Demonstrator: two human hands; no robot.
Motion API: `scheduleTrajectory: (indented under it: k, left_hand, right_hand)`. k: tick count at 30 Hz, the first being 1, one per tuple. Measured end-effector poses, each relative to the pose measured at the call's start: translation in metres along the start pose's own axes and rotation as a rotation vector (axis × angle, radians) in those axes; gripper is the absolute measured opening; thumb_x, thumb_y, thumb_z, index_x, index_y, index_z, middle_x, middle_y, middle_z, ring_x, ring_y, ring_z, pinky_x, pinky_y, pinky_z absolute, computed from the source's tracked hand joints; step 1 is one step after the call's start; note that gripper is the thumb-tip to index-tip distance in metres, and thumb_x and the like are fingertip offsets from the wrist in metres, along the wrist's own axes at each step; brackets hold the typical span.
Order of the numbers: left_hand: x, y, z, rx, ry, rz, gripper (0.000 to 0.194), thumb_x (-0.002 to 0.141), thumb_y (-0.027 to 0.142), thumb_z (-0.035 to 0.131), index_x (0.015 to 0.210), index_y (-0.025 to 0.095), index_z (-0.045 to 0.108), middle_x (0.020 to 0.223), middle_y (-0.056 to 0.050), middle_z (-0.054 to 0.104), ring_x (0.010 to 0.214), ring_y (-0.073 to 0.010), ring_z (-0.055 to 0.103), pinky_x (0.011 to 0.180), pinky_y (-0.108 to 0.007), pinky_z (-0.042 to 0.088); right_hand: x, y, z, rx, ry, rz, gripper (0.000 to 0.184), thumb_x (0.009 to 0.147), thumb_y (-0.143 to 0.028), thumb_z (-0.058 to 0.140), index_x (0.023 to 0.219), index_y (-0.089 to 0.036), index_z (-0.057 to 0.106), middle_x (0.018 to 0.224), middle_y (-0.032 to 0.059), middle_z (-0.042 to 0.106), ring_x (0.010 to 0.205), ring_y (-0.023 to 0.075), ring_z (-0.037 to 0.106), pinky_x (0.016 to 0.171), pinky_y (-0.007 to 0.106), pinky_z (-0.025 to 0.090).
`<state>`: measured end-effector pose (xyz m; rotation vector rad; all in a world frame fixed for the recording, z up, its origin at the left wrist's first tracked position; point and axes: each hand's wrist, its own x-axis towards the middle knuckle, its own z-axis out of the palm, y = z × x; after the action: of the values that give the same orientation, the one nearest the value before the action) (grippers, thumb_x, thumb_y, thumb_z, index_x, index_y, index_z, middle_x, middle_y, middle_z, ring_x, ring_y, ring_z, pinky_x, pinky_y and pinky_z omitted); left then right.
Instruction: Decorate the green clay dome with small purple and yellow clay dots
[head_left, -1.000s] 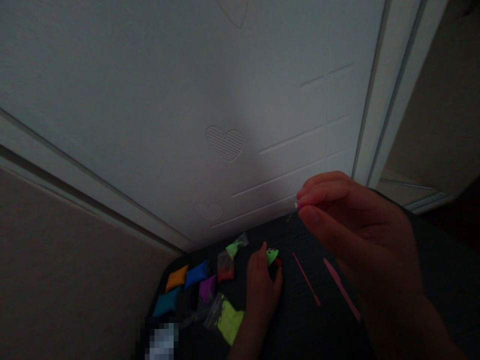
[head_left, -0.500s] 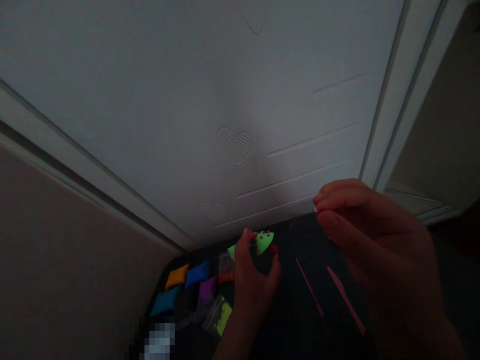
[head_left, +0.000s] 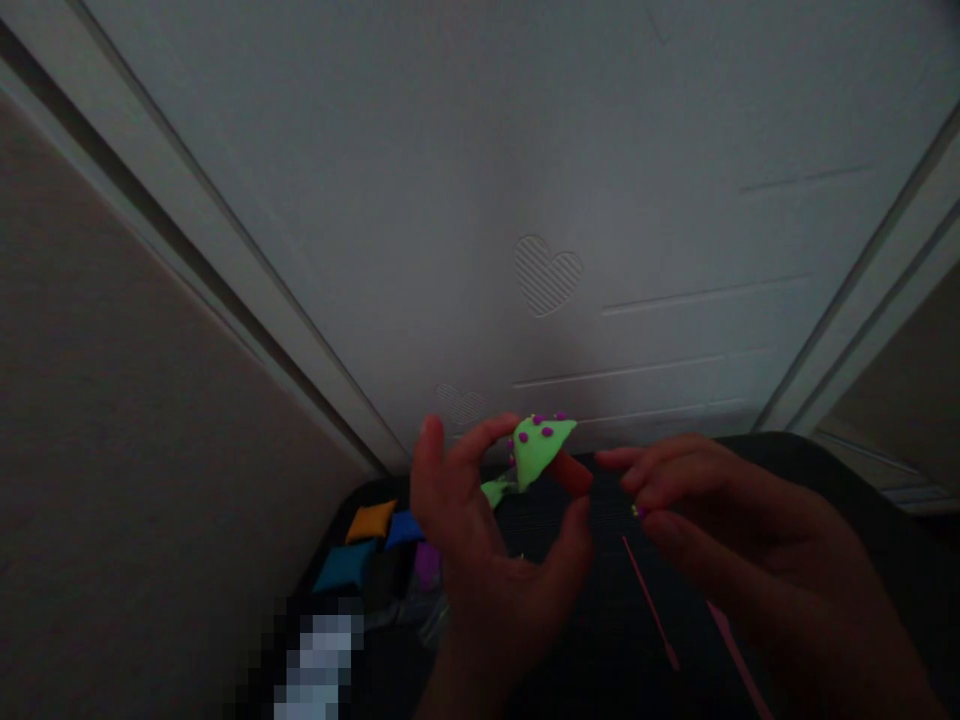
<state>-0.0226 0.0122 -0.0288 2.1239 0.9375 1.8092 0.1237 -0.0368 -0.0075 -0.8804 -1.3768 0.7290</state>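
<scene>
My left hand [head_left: 506, 550] holds up a light-green clay piece [head_left: 538, 455], cone-like and dotted with small purple balls. Its fingers curl around the piece, and the far side is hidden. To the right, my right hand [head_left: 720, 530] pinches a tiny purple and yellow bit [head_left: 637, 511] between thumb and finger, apart from the green piece. Below and between the hands lies a thin pink modelling tool [head_left: 651, 605]. A pink plastic knife [head_left: 735, 655] shows partly under my right hand.
On the dark table [head_left: 592, 655] at left are clay packets: orange [head_left: 371, 521], teal [head_left: 345, 567], blue [head_left: 406, 527] and purple [head_left: 427, 566]. Another light-green clay bit [head_left: 493, 492] sits behind my left hand. A white panel with embossed hearts [head_left: 547, 277] rises behind the table.
My left hand has risen, bringing the green clay piece up and showing more purple dots. My right hand has come lower, nearer the piece, still pinching the tiny bit. The view has shifted.
</scene>
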Motion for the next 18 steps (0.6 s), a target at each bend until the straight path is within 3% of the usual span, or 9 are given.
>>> scheduleTrajectory:
  k: [7,12,18]
  left_hand:
    - [0.002,-0.008,-0.009,0.047,-0.041,0.000,0.093,0.063,0.017,0.069,0.137,0.023,0.013,0.119,-0.009,0.047,0.112,-0.0263,0.048,0.098,-0.050,0.035]
    - [0.002,-0.007,-0.011,0.081,-0.077,0.071,0.077,0.063,0.017,0.069,0.129,0.017,0.030,0.120,-0.009,0.047,0.110,-0.0227,0.049,0.096,-0.040,0.041]
    - [0.003,-0.003,-0.012,0.018,-0.097,0.075,0.095,0.059,0.012,0.071,0.136,0.024,0.017,0.119,-0.009,0.049,0.109,-0.0247,0.049,0.091,-0.044,0.045]
  right_hand:
    - [0.002,0.007,0.008,0.116,-0.078,0.063,0.016,0.078,-0.012,0.059,0.084,-0.026,0.062,0.097,-0.0025,0.063,0.096,0.0132,0.061,0.085,0.022,0.049]
    - [0.000,0.010,0.011,0.114,-0.059,0.057,0.014,0.077,-0.012,0.060,0.081,-0.025,0.063,0.094,-0.0008,0.063,0.097,0.0144,0.059,0.082,0.023,0.051]
    - [0.002,0.008,0.013,0.111,-0.099,0.061,0.017,0.074,-0.011,0.062,0.082,-0.026,0.064,0.094,-0.0009,0.063,0.093,0.0139,0.060,0.080,0.021,0.051]
